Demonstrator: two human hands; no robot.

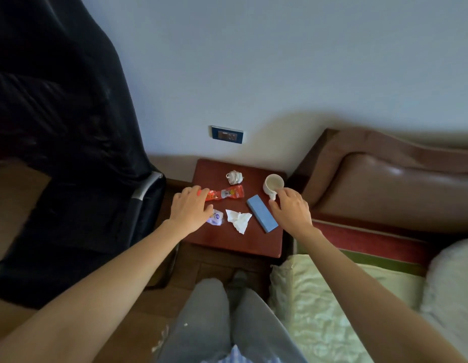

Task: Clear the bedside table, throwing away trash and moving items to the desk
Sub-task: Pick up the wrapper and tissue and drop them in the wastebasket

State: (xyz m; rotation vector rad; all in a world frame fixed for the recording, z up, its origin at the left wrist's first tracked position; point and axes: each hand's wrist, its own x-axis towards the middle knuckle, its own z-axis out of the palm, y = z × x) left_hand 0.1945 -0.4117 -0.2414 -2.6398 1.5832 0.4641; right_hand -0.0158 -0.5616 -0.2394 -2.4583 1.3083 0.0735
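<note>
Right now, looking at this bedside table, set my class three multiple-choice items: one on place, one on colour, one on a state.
1. Where does the white cup stand on the bedside table?
A. far right corner
B. near left corner
C. centre

2. What colour is the flat box beside the crumpled tissue?
A. green
B. blue
C. yellow

3. What does the left hand touch?
A. the coiled charger
B. the cup
C. the red wrapper

Answers: 1 A, it stands by the wall on the bed side. 2 B, its top is plainly blue. 3 C, the fingertips lie on the wrapper's end.
</note>
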